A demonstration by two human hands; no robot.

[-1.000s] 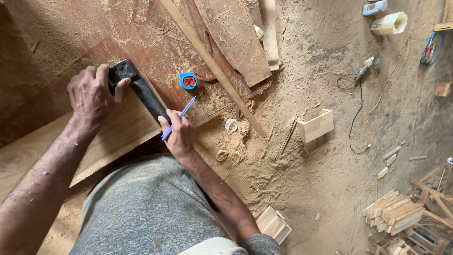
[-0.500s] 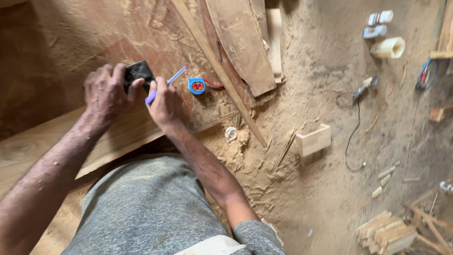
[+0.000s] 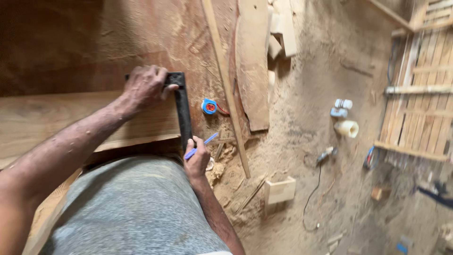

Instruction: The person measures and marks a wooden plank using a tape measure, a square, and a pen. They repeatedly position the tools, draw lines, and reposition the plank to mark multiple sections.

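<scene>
Left hand [image 3: 144, 87] pressed flat on the top end of a black try square [image 3: 181, 108], fingers spread over its stock, pinning it down onto a pale wooden plank [image 3: 71, 120]. Square's blade running straight down across the plank near its right end, lower tip reaching the plank's near edge. Right hand [image 3: 197, 160] clamped around a blue pen [image 3: 202, 145], tip set against the blade's lower end, right beside the edge of the plank (exact contact point with the wood too small to tell). Hands well apart, one at each end of the square. Plank lying across reddish-brown board stock [image 3: 141, 38], dusted with sawdust. Grey-clad knee [image 3: 132, 212] filling the lower middle of the view, below the plank. Blue and orange tape measure [image 3: 209, 106] on the board just right of the square, apart from both hands. Long thin wooden strip [image 3: 226, 89] running diagonally just past the tape, with a wider curved offcut [image 3: 252, 66] beside it. Sawdust-covered floor [image 3: 306, 141] to the right: small open wooden box [image 3: 280, 190] near the strip's lower end, corded hand tool [image 3: 325, 155] with its cable trailing down, white roll of tape [image 3: 347, 128] and a small white and blue item [image 3: 340, 108] further out. Slatted wooden frame [image 3: 424, 94] along the right edge, well apart from the work.
</scene>
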